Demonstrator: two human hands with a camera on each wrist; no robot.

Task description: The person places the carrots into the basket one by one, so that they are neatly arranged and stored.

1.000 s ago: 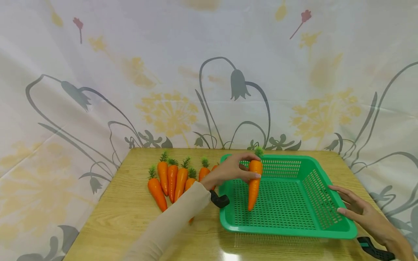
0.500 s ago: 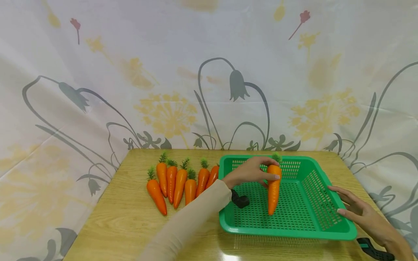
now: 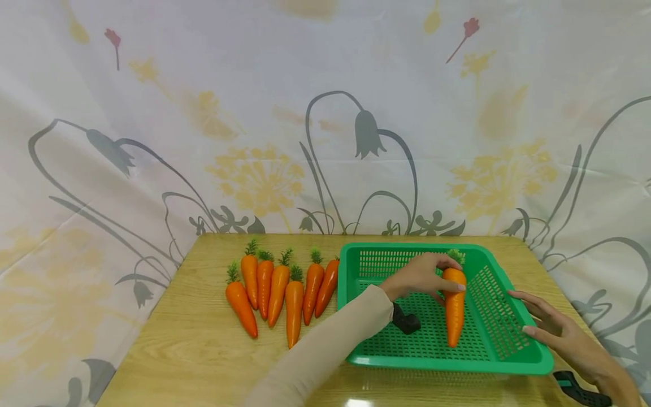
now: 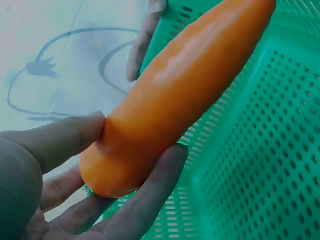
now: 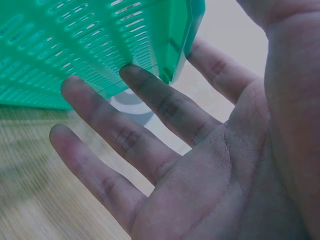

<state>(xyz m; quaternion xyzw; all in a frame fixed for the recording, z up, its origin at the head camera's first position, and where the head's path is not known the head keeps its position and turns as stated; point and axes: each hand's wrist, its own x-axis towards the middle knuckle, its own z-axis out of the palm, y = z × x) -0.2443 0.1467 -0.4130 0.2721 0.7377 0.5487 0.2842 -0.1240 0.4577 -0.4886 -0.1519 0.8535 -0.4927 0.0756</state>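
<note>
My left hand [image 3: 421, 275] pinches an orange carrot [image 3: 455, 310] near its thick end, just below the green leafy top [image 3: 454, 258]. The carrot hangs tip down inside the green plastic basket [image 3: 427, 362], toward its right side. In the left wrist view, the thumb and fingers lie on opposite sides of the carrot [image 4: 175, 85]. At the basket's right rim is my right hand [image 3: 567, 334], its thumb and index fingertips right at the edge. The right wrist view shows that hand's fingers [image 5: 130, 140] extended and spread along the outside of the perforated wall [image 5: 90, 45].
Several more carrots [image 3: 278, 295] lie side by side on the wooden table [image 3: 178, 333], left of the basket, with leafy tops toward the back. Behind the table stands a flower-printed curtain or cloth [image 3: 264, 113]. Black wrist straps [image 3: 405, 320] show on both arms.
My left hand has carried the carrot rightward across the basket, from its left side to its right, and slightly lower. The right hand has stayed at the rim.
</note>
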